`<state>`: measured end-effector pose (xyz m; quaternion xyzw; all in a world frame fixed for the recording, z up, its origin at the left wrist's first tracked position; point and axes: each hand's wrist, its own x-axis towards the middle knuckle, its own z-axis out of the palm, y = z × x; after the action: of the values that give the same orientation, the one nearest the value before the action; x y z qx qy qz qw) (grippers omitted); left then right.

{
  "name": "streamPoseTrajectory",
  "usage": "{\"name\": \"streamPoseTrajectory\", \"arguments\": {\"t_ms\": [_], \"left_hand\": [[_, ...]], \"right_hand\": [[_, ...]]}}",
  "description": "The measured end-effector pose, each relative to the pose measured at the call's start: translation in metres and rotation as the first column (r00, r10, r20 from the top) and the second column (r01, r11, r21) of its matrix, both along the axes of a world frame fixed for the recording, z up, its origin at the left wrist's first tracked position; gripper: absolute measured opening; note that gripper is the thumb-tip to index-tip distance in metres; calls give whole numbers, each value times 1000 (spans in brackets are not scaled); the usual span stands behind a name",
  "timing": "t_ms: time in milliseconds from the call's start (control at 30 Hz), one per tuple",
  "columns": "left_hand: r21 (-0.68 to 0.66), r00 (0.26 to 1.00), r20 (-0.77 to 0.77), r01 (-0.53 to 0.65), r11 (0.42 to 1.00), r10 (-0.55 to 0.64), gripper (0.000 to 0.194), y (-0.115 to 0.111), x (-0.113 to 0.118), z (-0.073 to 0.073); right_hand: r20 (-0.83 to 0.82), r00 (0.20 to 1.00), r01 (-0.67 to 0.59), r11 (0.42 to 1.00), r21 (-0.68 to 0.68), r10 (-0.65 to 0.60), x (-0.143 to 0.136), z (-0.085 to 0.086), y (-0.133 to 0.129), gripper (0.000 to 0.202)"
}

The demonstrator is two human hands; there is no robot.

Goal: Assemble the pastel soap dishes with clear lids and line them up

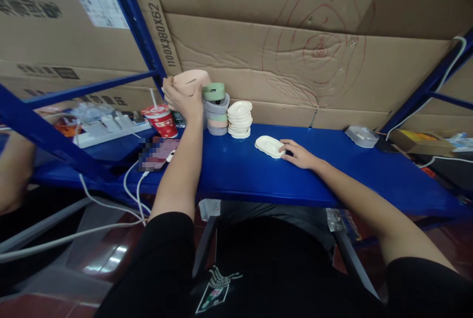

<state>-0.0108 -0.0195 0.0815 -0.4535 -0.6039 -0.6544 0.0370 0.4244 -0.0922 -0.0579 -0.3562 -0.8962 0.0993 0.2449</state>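
My left hand [184,100] is raised at the back of the blue table, its fingers closed round a peach-coloured rounded plastic shell [195,79] with a dark slit. Close beside that shell is a stack of similar rounded pieces, with a green one [214,92] on top and grey and pink ones [218,123] below. To its right stands a pile of cream oval dishes [240,118]. My right hand [300,154] grips the right end of a single cream oval dish [269,146], which lies on the tabletop.
Left of the stack stand a red paper cup [161,120] with a straw, a phone [157,154] on white cables, and a power strip [111,130]. A clear plastic piece [362,136] lies at the right. Blue shelf posts flank the table; another person's arm [15,172] shows far left.
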Motion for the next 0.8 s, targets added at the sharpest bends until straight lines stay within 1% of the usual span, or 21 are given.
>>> {"name": "streamPoseTrajectory", "arguments": {"t_ms": [100, 133, 200, 267, 367, 500, 633, 733, 800], "left_hand": [[-29, 995, -35, -91, 995, 90, 74, 4, 24, 18], [-47, 994, -53, -96, 994, 93, 75, 6, 31, 22], [-95, 994, -87, -76, 993, 67, 76, 10, 43, 24], [-140, 994, -106, -41, 989, 27, 78, 12, 50, 21], [-165, 992, -123, -3, 986, -18, 81, 15, 54, 14], [-157, 988, -155, -2, 988, -23, 83, 18, 54, 6], [-155, 978, -168, 97, 983, -123, 86, 21, 52, -1], [-150, 969, -189, 134, 980, -161, 91, 22, 54, -7], [-147, 956, -226, 159, 976, -189, 89, 22, 56, -10]], "right_hand": [[-6, 1000, 6, 1000, -8, -6, 0, -1, 1, 30], [-6, 1000, 9, 1000, -9, -9, 0, -1, 1, 30], [-8, 1000, 9, 1000, -11, -9, -1, 0, 1, 28], [-15, 1000, 4, 1000, -12, -4, -2, 1, 0, 27], [-11, 1000, 6, 1000, -16, -6, -3, 3, -1, 26], [6, 1000, 11, 1000, -9, -11, -3, 4, -3, 28], [8, 1000, 8, 1000, 0, -8, -2, 3, -2, 29], [1, 1000, 11, 1000, 0, -11, -2, 3, -1, 28], [2, 1000, 11, 1000, 1, -11, -2, 3, -2, 28]]}}
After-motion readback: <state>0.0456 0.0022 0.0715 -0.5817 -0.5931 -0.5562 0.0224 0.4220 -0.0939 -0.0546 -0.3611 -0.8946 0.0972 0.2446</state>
